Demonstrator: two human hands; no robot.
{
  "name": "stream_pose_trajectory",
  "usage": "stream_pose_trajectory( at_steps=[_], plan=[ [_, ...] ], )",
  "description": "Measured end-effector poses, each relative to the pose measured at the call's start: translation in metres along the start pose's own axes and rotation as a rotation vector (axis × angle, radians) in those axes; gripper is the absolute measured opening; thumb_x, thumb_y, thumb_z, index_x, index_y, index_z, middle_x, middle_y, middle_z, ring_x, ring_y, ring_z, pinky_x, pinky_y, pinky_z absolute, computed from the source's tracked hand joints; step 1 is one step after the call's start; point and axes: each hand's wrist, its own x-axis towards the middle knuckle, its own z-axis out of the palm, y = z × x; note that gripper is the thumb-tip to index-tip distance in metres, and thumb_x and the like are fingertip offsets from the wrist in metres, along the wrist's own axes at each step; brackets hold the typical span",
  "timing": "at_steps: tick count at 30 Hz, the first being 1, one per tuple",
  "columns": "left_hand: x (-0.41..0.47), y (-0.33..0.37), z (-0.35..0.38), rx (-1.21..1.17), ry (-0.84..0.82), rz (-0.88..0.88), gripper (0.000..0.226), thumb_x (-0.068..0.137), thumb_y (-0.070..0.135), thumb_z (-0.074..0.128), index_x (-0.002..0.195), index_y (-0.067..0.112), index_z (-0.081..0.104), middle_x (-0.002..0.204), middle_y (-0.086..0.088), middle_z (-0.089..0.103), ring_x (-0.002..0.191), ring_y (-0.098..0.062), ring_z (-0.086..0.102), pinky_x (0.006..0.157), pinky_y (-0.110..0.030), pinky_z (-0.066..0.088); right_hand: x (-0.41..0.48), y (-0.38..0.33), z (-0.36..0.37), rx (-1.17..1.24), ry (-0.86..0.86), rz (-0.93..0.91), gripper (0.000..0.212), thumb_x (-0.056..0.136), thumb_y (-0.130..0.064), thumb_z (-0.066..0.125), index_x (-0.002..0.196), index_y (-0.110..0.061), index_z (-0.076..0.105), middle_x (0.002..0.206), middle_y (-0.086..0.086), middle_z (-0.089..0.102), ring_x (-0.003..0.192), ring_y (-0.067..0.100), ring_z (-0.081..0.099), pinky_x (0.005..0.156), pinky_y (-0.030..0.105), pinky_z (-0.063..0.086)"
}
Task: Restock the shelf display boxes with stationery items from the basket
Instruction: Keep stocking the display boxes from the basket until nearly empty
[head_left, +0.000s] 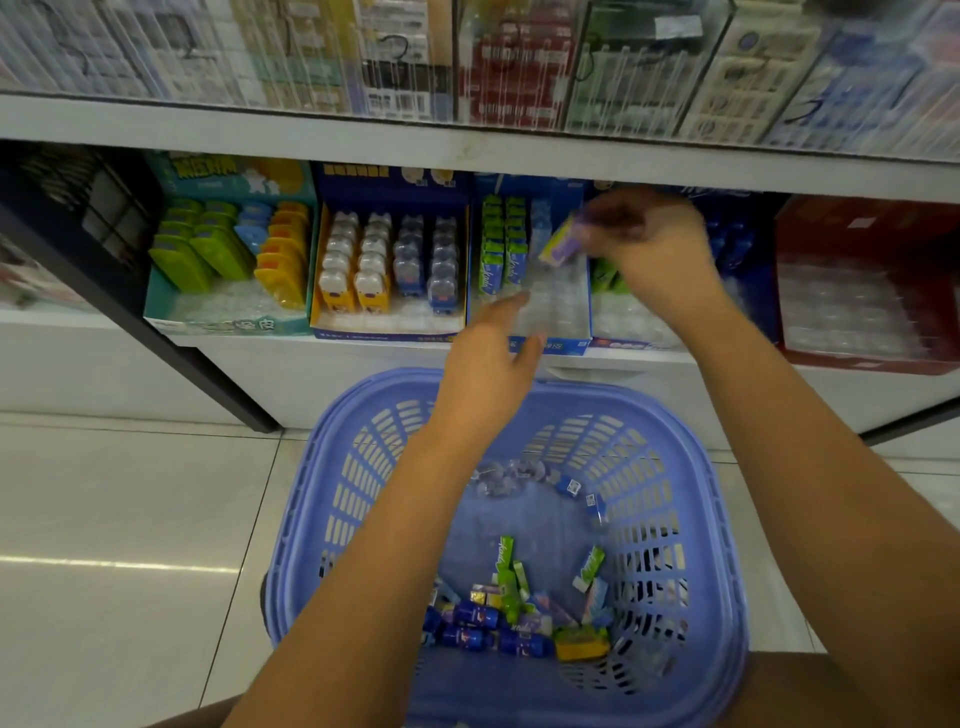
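The left hand (491, 358) lies with fingers straight and relaxed at the front rim of the blue display box (566, 345). Above that box, a small yellow-and-purple pack (560, 243) juts leftward from the pinching fingertips of the blurred right hand (657, 244). The basket (322, 467) sits below.

Looking down at a shop shelf (467, 148). R hand (649, 244), blurred, pinches a small yellow & purple packet (558, 241) above a blue display box (550, 344) w/ green packs (501, 254) standing at its back left. L hand (488, 358), fingers straight, is at that box's front edge. Below, btwn the forearms, a lilac plastic basket (322, 519) on a tiled floor (130, 519) holds loose blue, green & yellow items (498, 618). Teal box (228, 322) further left, red box (872, 358) far right.
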Motion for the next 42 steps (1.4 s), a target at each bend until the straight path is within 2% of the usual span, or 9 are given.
stream_pose_trajectory(
  at_steps=[3,5,11,22,26,29,32,37,42],
  plan=[
    [0.002,-0.008,0.009,0.393,-0.186,0.071,0.056,0.098,0.025,0.049,0.148,0.011,0.029,0.156,-0.005,0.027,0.145,-0.019,0.017,0.115,-0.026,0.018,0.033,0.014,0.004,-0.280,0.139,0.024,0.019,0.093,-0.017,0.055,0.097,-0.004,0.069,0.104,0.009,0.069,0.092,0.005,0.059,0.074,0.001,0.035],
    [0.002,-0.013,0.011,0.480,-0.218,0.099,0.060,0.098,0.026,0.048,0.150,0.011,0.023,0.158,-0.004,0.021,0.147,-0.019,0.010,0.116,-0.026,0.013,0.051,0.025,0.012,-0.390,0.076,0.061,0.027,0.096,-0.020,0.048,0.101,-0.003,0.068,0.112,0.012,0.066,0.105,0.019,0.058,0.085,0.014,0.038],
    [0.002,-0.020,0.009,0.513,-0.247,0.138,0.063,0.098,0.025,0.049,0.151,0.012,0.018,0.159,-0.002,0.015,0.148,-0.019,0.007,0.117,-0.027,0.012,0.075,0.038,0.022,-0.456,-0.061,0.091,0.026,0.097,-0.013,0.045,0.108,-0.003,0.067,0.119,0.013,0.063,0.112,0.026,0.055,0.074,0.008,0.029],
    [0.002,-0.022,0.010,0.496,-0.247,0.163,0.062,0.098,0.025,0.048,0.151,0.012,0.018,0.159,-0.003,0.015,0.148,-0.019,0.007,0.118,-0.025,0.009,0.082,0.035,0.028,-0.736,-0.117,0.099,0.034,0.097,-0.016,0.042,0.122,-0.001,0.059,0.128,0.017,0.057,0.118,0.030,0.052,0.092,0.027,0.039],
    [-0.018,-0.026,0.013,0.249,-0.041,0.245,0.042,0.097,0.020,0.051,0.136,0.008,0.048,0.144,-0.008,0.046,0.137,-0.022,0.037,0.110,-0.028,0.033,0.045,0.016,0.020,-0.763,-0.091,-0.007,0.024,0.093,-0.020,0.050,0.106,-0.005,0.063,0.108,0.015,0.063,0.100,0.029,0.059,0.073,0.025,0.037],
    [-0.040,-0.055,0.029,0.199,0.056,0.204,0.021,0.094,0.016,0.053,0.111,0.009,0.063,0.115,-0.009,0.060,0.102,-0.027,0.060,0.079,-0.039,0.052,-0.016,0.026,0.021,-0.601,-0.188,0.134,0.025,0.085,-0.030,0.067,0.082,-0.006,0.067,0.086,0.011,0.067,0.079,0.025,0.061,0.066,0.025,0.041],
    [-0.061,-0.096,0.054,0.276,-0.168,-0.051,0.020,0.093,0.010,0.052,0.110,0.006,0.062,0.115,-0.014,0.058,0.095,-0.033,0.061,0.077,-0.039,0.048,-0.080,0.071,0.041,-0.594,-0.388,0.380,0.033,0.084,-0.030,0.067,0.084,0.002,0.068,0.088,0.021,0.067,0.081,0.033,0.063,0.067,0.035,0.047],
    [-0.111,-0.162,0.069,0.601,-0.965,-0.440,0.034,0.096,0.013,0.048,0.127,0.001,0.053,0.130,-0.019,0.055,0.117,-0.033,0.054,0.096,-0.038,0.044,-0.140,0.174,0.084,-0.757,-0.710,0.649,0.036,0.092,-0.021,0.056,0.120,0.002,0.057,0.125,0.021,0.057,0.114,0.033,0.055,0.091,0.036,0.046],
    [-0.121,-0.175,0.064,0.654,-1.096,-0.444,0.034,0.097,0.021,0.048,0.122,-0.001,0.057,0.127,-0.022,0.056,0.116,-0.035,0.055,0.095,-0.039,0.043,-0.160,0.228,0.108,-0.839,-0.658,0.660,0.047,0.096,-0.010,0.047,0.140,-0.001,0.034,0.140,0.021,0.040,0.124,0.034,0.047,0.097,0.039,0.041]
  ],
)
